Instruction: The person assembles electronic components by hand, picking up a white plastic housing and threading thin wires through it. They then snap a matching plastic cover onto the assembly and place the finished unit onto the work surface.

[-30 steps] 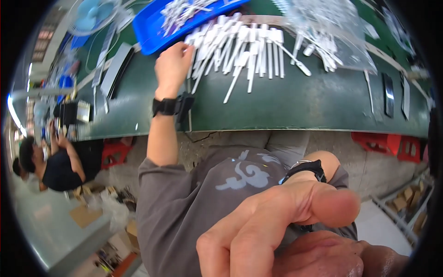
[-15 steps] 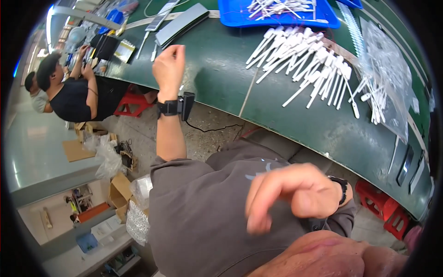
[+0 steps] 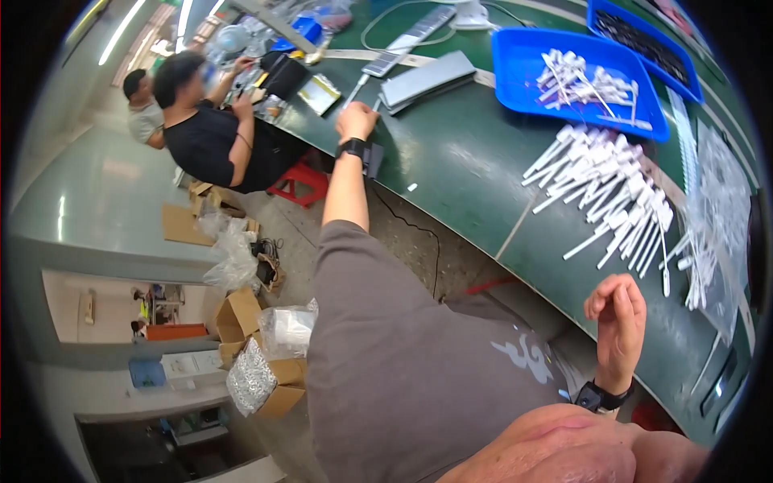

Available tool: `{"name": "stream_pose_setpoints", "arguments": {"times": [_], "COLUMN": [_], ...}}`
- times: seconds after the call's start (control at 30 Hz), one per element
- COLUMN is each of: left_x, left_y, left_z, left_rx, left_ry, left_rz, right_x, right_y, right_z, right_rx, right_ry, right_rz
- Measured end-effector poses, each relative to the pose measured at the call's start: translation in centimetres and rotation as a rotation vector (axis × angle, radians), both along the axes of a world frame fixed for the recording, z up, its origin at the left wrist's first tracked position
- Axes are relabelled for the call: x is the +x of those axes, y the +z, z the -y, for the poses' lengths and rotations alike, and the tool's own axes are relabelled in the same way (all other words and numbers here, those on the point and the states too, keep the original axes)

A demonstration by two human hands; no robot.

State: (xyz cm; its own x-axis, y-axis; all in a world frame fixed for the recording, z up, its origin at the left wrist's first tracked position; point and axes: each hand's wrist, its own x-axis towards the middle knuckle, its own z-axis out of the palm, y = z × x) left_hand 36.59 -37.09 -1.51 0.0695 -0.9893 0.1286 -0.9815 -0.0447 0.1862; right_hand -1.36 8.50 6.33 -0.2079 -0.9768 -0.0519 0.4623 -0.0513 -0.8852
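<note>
My left hand reaches out over the table's near edge, its fingers bunched together. Its fingertips touch or nearly touch a short, thin white stick beside a long grey box; anything between them is hidden. My right hand is raised by the table edge at the right, fingers loosely curled in with nothing visible in them. Ahead of it, many white sticks with thicker ends lie in a fanned heap on the green table. More of them fill a blue tray behind the heap.
A second blue tray holds black parts. Clear plastic bags lie at the right, near a dark phone-like slab. At the left, a co-worker in black sits near a red stool. Cardboard boxes stand on the floor.
The view has swung left. My left hand has stretched farther across to the thin stick by the grey box. My right hand has turned upward and moved right, toward the table edge.
</note>
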Motion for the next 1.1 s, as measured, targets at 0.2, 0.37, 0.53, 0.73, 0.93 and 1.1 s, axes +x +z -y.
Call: {"name": "stream_pose_setpoints", "arguments": {"times": [0.2, 0.37, 0.53, 0.73, 0.93, 1.1], "left_x": [3.7, 0.8, -13.9, -29.0, -36.9, -38.4], "left_y": [3.2, 8.0, 11.0, 8.3, 4.2, 2.0], "left_z": [-4.0, -9.1, -18.4, -28.9, -36.5, -39.0], "left_rx": [-0.072, -0.102, 0.118, 0.266, 0.201, 0.056], "left_ry": [0.05, -0.172, -0.645, -1.311, -1.742, -1.948], "left_rz": [-0.148, -0.7, -0.841, -0.56, -0.349, -0.273], "right_x": [-1.3, -2.4, -2.7, -4.5, -5.3, -6.0], "right_y": [-1.3, -2.4, -3.0, -4.6, -5.3, -5.9], "right_z": [-0.2, -1.1, -3.2, -6.8, -13.2, -16.0], "right_rx": [0.026, 0.052, 0.118, 0.172, 0.427, 0.603], "right_ry": [-0.02, -0.072, -0.257, -0.365, -0.738, -0.997], "right_rz": [0.013, 0.038, -0.052, -0.276, -0.356, -0.967]}}
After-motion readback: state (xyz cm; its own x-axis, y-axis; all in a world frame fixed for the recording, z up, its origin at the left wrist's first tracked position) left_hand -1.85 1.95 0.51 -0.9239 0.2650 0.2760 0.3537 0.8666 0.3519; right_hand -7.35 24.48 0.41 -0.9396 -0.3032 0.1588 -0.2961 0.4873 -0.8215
